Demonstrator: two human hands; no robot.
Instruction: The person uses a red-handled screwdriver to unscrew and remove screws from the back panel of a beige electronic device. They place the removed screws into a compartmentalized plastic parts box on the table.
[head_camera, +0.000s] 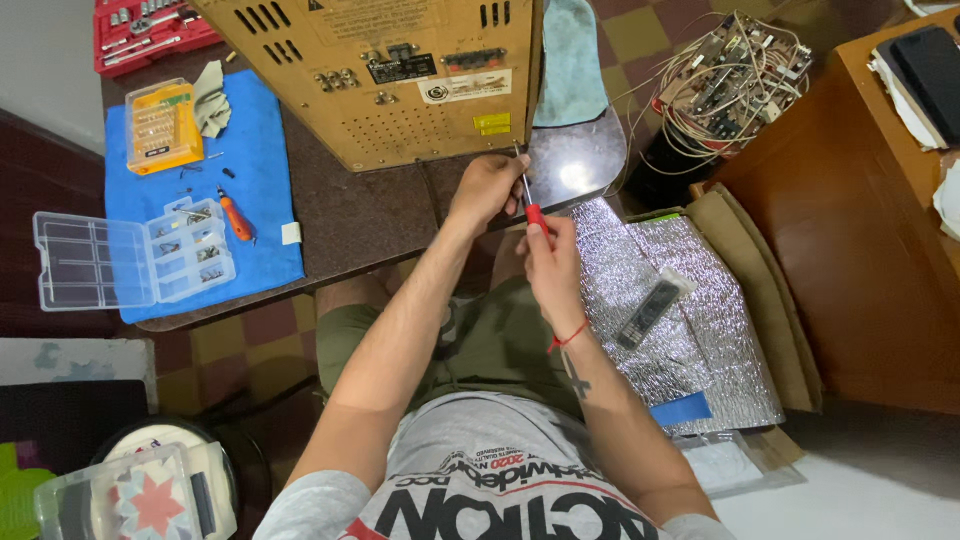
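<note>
Right hand (553, 262) grips the red-handled screwdriver (531, 200), fingers closed round its handle, at the tabletop's (360, 215) near edge. Left hand (487, 185) pinches its shaft beside the tan perforated back panel (400, 90).

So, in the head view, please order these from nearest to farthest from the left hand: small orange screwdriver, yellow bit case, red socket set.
From the left hand:
1. Small orange screwdriver, on the blue mat, to its left.
2. Yellow bit case, at the mat's upper part.
3. Red socket set, at the table's far left corner.
</note>
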